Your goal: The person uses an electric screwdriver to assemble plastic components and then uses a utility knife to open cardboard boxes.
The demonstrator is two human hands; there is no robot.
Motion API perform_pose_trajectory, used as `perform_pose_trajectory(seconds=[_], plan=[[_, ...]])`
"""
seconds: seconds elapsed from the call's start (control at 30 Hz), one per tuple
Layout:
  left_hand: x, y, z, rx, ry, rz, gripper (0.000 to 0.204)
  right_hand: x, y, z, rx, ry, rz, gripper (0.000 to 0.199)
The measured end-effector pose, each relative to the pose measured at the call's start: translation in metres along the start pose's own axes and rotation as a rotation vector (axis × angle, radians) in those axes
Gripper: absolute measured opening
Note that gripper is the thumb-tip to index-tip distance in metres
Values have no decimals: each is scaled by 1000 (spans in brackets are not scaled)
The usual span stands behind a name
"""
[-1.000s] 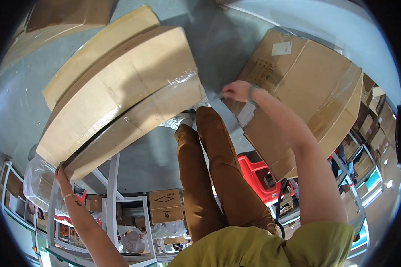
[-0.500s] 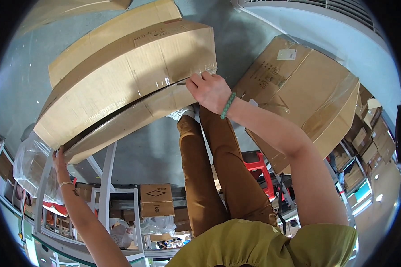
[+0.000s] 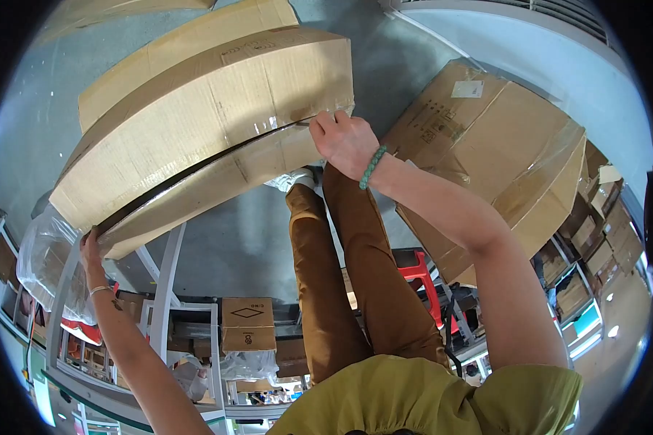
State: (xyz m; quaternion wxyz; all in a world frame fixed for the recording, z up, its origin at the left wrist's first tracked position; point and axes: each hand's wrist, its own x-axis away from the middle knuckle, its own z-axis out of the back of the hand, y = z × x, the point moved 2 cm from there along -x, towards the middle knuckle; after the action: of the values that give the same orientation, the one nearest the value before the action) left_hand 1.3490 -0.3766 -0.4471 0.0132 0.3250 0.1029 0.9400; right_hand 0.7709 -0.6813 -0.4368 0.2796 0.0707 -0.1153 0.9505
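A long cardboard box (image 3: 196, 123) lies across the upper left, with a dark slit running between its broad panel and a narrower near flap (image 3: 218, 177). At the slit's right end, my right hand (image 3: 346, 143) is closed around the flap's corner, its fingers curled and a green bead bracelet on the wrist. My left hand (image 3: 91, 254) grips the opposite, left end of the flap; its fingertips are partly hidden behind the cardboard. Clear tape glints along the box edge near my right hand.
Another big carton (image 3: 479, 159) stands at the right. A flat cardboard piece (image 3: 109, 90) lies behind the long box. White metal frames (image 3: 168, 290), a plastic-wrapped bundle (image 3: 43, 261), a small carton (image 3: 248, 322) and a red stool (image 3: 422, 279) surround my legs.
The long box and both hands appear shifted slightly: its left end and my left hand further left, my right hand a little right. Both hands keep their grip.
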Motion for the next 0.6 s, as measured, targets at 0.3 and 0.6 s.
perform_pose_trajectory(seconds=[0.3,0.6], plan=[[-14,-9,2,47,21,-15,56,-6,-4,-8,-11,30,25,18],[20,5,-12,4,-5,49,50,34,54,-8,226,-410,-128,15]])
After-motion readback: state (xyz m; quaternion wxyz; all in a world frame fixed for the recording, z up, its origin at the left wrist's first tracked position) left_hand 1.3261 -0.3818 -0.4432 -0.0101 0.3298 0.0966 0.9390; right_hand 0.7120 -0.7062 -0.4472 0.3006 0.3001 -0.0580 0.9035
